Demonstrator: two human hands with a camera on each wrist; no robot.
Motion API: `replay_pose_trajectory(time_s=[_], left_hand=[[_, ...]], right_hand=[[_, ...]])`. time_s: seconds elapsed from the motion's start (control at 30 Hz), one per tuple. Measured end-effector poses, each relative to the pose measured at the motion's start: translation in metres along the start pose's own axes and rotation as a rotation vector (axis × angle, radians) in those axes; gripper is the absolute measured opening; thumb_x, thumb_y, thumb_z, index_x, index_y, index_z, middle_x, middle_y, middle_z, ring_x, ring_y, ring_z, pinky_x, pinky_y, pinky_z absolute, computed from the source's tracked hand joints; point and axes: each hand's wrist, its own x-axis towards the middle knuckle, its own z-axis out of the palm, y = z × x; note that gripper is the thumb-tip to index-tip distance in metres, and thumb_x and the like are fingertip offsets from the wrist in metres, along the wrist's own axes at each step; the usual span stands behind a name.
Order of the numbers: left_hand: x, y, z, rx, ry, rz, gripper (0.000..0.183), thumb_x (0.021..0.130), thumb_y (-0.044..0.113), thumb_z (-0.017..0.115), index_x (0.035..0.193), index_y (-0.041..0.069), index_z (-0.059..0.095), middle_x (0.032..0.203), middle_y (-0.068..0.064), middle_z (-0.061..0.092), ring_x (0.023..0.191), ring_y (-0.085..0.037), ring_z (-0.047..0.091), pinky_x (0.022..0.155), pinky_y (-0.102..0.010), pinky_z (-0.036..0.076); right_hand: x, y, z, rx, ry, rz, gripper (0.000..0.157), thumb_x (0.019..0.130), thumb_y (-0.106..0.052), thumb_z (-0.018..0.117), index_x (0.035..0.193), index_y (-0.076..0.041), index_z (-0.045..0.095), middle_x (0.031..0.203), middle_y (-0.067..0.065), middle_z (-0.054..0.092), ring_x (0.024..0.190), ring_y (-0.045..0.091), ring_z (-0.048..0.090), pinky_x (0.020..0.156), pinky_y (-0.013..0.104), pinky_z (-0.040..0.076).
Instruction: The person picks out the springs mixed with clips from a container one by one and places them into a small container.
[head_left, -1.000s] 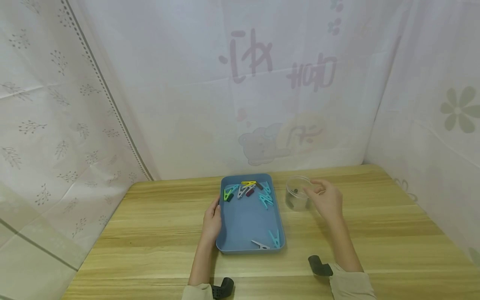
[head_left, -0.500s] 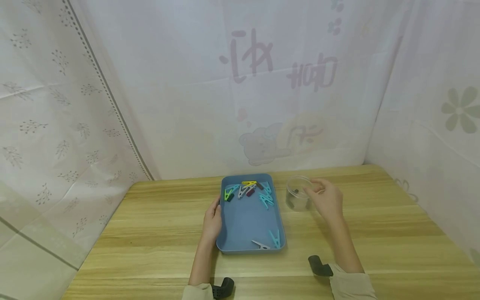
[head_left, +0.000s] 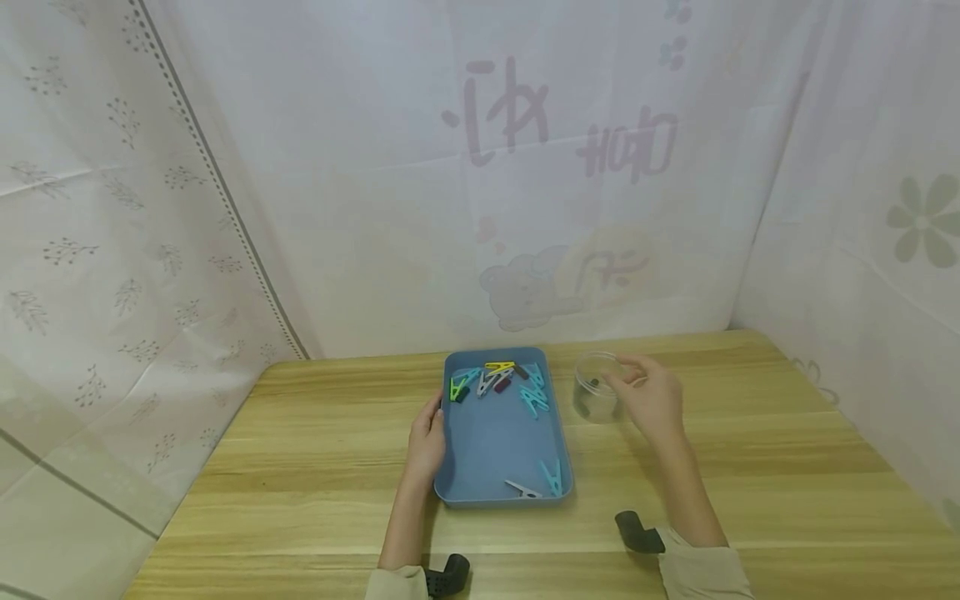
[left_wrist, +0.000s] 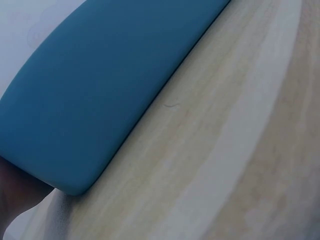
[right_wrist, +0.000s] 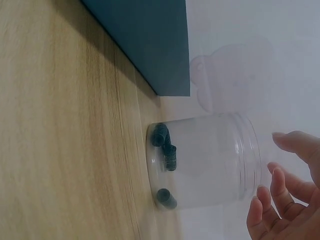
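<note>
My left hand (head_left: 426,442) rests along the left side of a blue rectangular tray (head_left: 495,450), its fingers against the outer wall. Inside the tray lie several light blue clothespins (head_left: 533,400), a yellow clothespin (head_left: 498,367), a green clothespin (head_left: 457,388) and grey ones, among small dark red and dark green pieces. Right of the tray stands a clear round jar (head_left: 597,408) without a lid. My right hand (head_left: 652,402) is at the jar's rim with bent, parted fingers and nothing visible between them. Several dark ridged cylinders (right_wrist: 171,158) lie at the jar's bottom in the right wrist view.
A wood-grain table (head_left: 315,467) carries everything. Pale printed curtains (head_left: 360,208) hang behind it and at both sides. A grey clothespin (head_left: 525,490) and a light blue one (head_left: 552,479) lie at the tray's near end. Black mounts (head_left: 639,533) sit at both wrists.
My right hand has shifted very slightly left at the jar's rim. The tray, its contents and my left hand look the same; the whole view has drifted a little.
</note>
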Motion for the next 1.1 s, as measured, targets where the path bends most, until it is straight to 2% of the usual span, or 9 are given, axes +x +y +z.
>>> replay_pose_trajectory(time_s=[0.33, 0.57, 0.73, 0.93, 1.1], left_hand=[[-0.001, 0.002, 0.000, -0.004, -0.012, -0.009, 0.046, 0.114, 0.005, 0.036, 0.158, -0.007, 0.040, 0.165, -0.027, 0.038, 0.157, -0.045, 0.027, 0.129, -0.059, 0.024], [-0.001, 0.002, -0.001, -0.003, -0.011, -0.005, 0.046, 0.114, 0.004, 0.036, 0.158, -0.008, 0.039, 0.165, -0.028, 0.038, 0.157, -0.046, 0.027, 0.129, -0.060, 0.024], [0.000, 0.002, 0.000, -0.004, -0.003, -0.003, 0.046, 0.114, 0.004, 0.036, 0.157, -0.008, 0.040, 0.165, -0.028, 0.038, 0.157, -0.046, 0.028, 0.129, -0.060, 0.024], [0.000, 0.000, 0.000, 0.004, -0.001, 0.003, 0.045, 0.113, 0.003, 0.036, 0.157, -0.009, 0.041, 0.164, -0.028, 0.039, 0.156, -0.046, 0.028, 0.129, -0.060, 0.025], [0.000, 0.000, 0.000, 0.005, -0.002, 0.003, 0.046, 0.113, 0.002, 0.035, 0.157, -0.009, 0.040, 0.164, -0.029, 0.038, 0.156, -0.047, 0.028, 0.129, -0.060, 0.025]], right_hand=[[-0.001, -0.006, 0.001, -0.013, -0.010, 0.004, 0.046, 0.099, -0.025, 0.076, 0.133, 0.005, 0.066, 0.111, 0.031, 0.072, 0.094, 0.041, 0.071, 0.067, 0.023, 0.055], [0.000, -0.008, 0.005, 0.009, -0.011, 0.002, 0.045, 0.099, -0.022, 0.076, 0.134, 0.005, 0.066, 0.110, 0.029, 0.072, 0.095, 0.039, 0.072, 0.067, 0.017, 0.053], [0.000, -0.011, 0.009, 0.033, -0.016, -0.006, 0.043, 0.098, -0.021, 0.077, 0.132, 0.004, 0.067, 0.108, 0.027, 0.072, 0.090, 0.036, 0.072, 0.062, 0.017, 0.054], [-0.002, -0.017, 0.012, 0.041, -0.037, -0.004, 0.045, 0.099, -0.025, 0.076, 0.133, 0.003, 0.067, 0.109, 0.026, 0.074, 0.093, 0.036, 0.073, 0.068, 0.024, 0.057], [-0.004, -0.022, 0.013, 0.040, -0.058, -0.004, 0.046, 0.100, -0.026, 0.075, 0.134, 0.003, 0.067, 0.116, 0.027, 0.073, 0.099, 0.038, 0.073, 0.080, 0.040, 0.063]])
